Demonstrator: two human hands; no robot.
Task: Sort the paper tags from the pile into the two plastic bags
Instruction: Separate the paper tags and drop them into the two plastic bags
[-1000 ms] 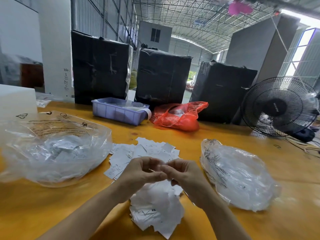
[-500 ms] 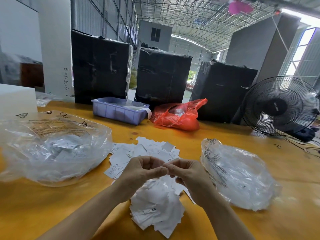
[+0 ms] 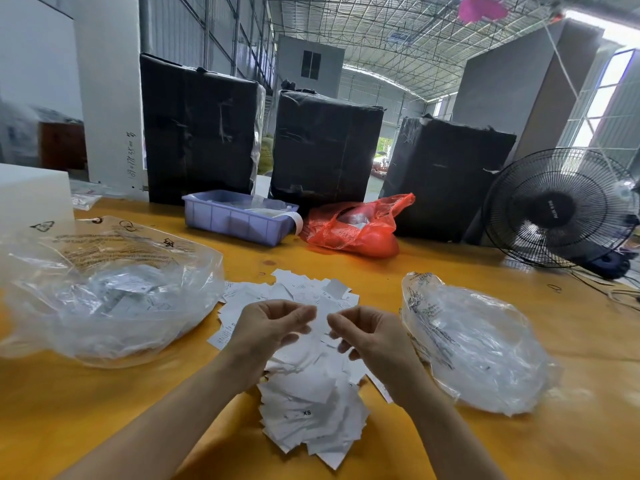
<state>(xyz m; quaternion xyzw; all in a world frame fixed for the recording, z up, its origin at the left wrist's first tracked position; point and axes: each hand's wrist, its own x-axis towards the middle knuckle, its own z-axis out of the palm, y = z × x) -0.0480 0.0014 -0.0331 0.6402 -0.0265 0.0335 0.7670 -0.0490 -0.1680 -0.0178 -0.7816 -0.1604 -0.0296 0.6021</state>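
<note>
A pile of white paper tags (image 3: 304, 407) lies on the yellow table in front of me, spreading back to a flatter patch of tags (image 3: 294, 292). One tag reads "XS". My left hand (image 3: 273, 327) and my right hand (image 3: 372, 339) hover just above the pile, a small gap between them. Both have curled fingers with thumb against forefinger. Against the white pile I cannot make out whether either pinches a tag. A large clear plastic bag (image 3: 104, 292) holding tags sits on the left. A smaller clear plastic bag (image 3: 481, 344) lies on the right.
At the back of the table (image 3: 571, 341) stand a purple plastic bin (image 3: 235, 220), a red plastic bag (image 3: 353, 226) and three black wrapped bales (image 3: 197, 129). A black fan (image 3: 561, 209) stands at the right with its cables trailing. A white box (image 3: 31, 192) sits far left.
My hands were pressed together, fingertips meeting over the pile. They have now pulled apart sideways, left hand to the left and right hand to the right.
</note>
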